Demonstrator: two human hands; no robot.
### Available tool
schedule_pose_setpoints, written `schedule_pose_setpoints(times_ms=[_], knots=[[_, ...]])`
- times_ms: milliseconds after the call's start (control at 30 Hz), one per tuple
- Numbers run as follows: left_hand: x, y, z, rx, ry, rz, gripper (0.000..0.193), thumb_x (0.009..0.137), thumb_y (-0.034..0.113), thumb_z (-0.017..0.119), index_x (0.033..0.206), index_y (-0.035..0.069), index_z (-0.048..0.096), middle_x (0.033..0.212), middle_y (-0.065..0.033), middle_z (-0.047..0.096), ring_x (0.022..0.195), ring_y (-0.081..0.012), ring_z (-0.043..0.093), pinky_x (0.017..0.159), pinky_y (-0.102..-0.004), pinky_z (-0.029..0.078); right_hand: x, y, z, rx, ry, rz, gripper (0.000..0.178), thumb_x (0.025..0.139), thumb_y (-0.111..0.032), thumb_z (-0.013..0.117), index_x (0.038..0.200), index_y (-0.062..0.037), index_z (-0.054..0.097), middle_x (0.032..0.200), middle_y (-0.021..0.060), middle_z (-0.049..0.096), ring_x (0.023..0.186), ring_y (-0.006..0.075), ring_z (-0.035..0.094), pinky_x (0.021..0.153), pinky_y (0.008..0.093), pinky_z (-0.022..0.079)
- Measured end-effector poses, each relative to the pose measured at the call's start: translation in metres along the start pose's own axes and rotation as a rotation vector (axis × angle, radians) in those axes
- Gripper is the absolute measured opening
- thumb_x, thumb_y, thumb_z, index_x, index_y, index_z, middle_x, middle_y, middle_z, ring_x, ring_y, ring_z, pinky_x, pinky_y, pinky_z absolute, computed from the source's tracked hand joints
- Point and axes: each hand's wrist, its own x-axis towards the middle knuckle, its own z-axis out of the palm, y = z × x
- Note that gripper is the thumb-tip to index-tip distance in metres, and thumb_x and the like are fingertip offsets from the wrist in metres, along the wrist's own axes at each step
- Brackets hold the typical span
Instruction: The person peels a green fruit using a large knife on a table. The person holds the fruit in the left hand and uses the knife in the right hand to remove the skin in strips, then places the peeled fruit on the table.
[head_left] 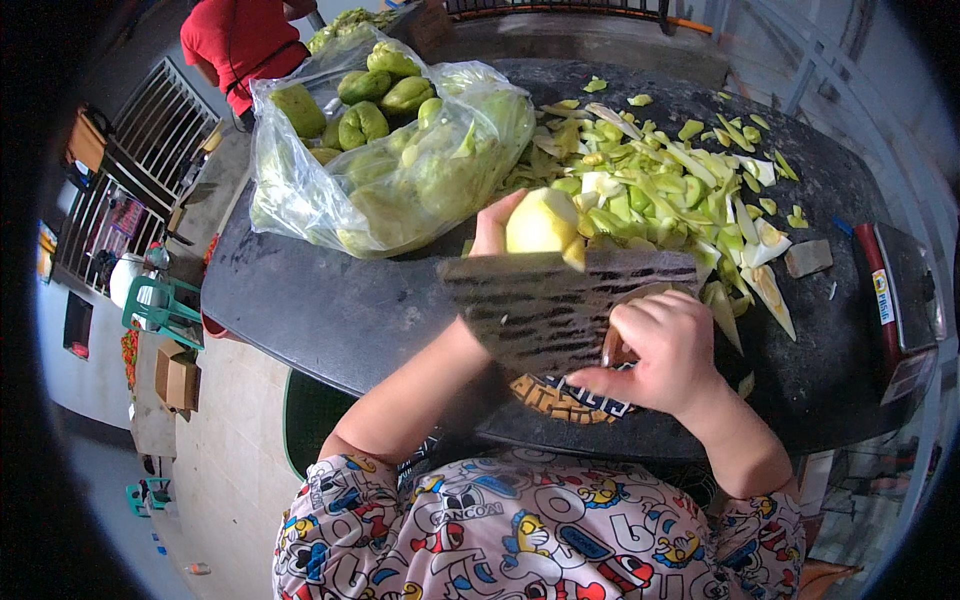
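A peeled, pale yellow chayote [541, 221] sits in my left hand [492, 226], whose fingers are partly hidden behind the blade and the chayote. My right hand [665, 345] is closed round the brown handle of a wide cleaver [545, 305]. The cleaver's dark-streaked blade spans the space in front of my left wrist, its upper edge close to the chayote's lower side. Beyond the chayote, a heap of green peelings and cut pieces [640, 195] spreads over the dark table [300, 290]. Whether the blade touches the chayote I cannot tell.
A clear plastic bag [390, 205] full of green chayotes stands at the far left of the table. At the right lie a small grey block [808, 258] and a dark red-edged box-like object [895, 290]. A person in a red shirt [240, 50] stands beyond the table.
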Motion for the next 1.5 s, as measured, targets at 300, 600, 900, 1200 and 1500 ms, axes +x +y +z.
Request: schedule_pose_setpoints(times_ms=[300, 600, 900, 1200, 1500], knots=[[-0.005, 0.005, -0.003, 0.439, -0.031, 0.279, 0.1, 0.052, 0.021, 0.091, 0.128, -0.004, 0.032, 0.114, -0.0134, 0.056, 0.103, -0.02, 0.057, 0.09, -0.0336, 0.047, 0.002, 0.022, -0.006, -0.065, 0.056, 0.041, 0.053, 0.072, -0.059, 0.067, 0.053, -0.0137, 0.048, 0.047, 0.0, 0.051, 0.046, 0.0201, 0.057, 0.048, 0.0322, 0.045], [-0.009, 0.004, -0.01, 0.653, -0.062, 0.413, 0.097, 0.051, 0.019, 0.085, 0.129, -0.002, 0.03, 0.117, -0.0164, 0.046, 0.111, -0.0258, 0.049, 0.097, -0.0375, 0.039, 0.005, 0.044, -0.017, -0.079, 0.09, 0.439, 0.053, 0.077, -0.052, 0.067, 0.057, -0.006, 0.053, 0.049, 0.0088, 0.052, 0.047, 0.0258, 0.056, 0.048, 0.0337, 0.043], [-0.002, 0.01, -0.007, 0.725, -0.026, 0.278, 0.097, 0.052, 0.022, 0.087, 0.129, -0.002, 0.033, 0.118, -0.0159, 0.051, 0.11, -0.0248, 0.054, 0.096, -0.0342, 0.041, -0.003, 0.047, -0.035, 0.067, 0.286, 0.505, 0.05, 0.079, -0.047, 0.069, 0.062, -0.0032, 0.051, 0.051, 0.0088, 0.051, 0.044, 0.023, 0.049, 0.046, 0.0338, 0.038], [0.005, -0.039, -0.028, 0.359, 0.019, 0.162, 0.085, 0.061, 0.017, 0.084, 0.128, 0.002, 0.035, 0.115, -0.0188, 0.049, 0.105, -0.03, 0.053, 0.09, -0.039, 0.045, 0.001, -0.001, -0.017, -0.005, -0.006, 0.048, 0.051, 0.07, -0.055, 0.072, 0.054, -0.0135, 0.048, 0.048, 0.0004, 0.051, 0.045, 0.0205, 0.055, 0.047, 0.0323, 0.043], [-0.006, 0.007, -0.018, 0.243, -0.078, 0.117, 0.099, 0.057, 0.029, 0.084, 0.133, 0.001, 0.028, 0.115, -0.0109, 0.049, 0.103, -0.0197, 0.053, 0.09, -0.0322, 0.042, 0.004, 0.068, -0.036, -0.039, 0.247, 0.669, 0.042, 0.084, -0.036, 0.066, 0.067, 0.0003, 0.054, 0.053, 0.0114, 0.053, 0.044, 0.0195, 0.047, 0.046, 0.0335, 0.038]])
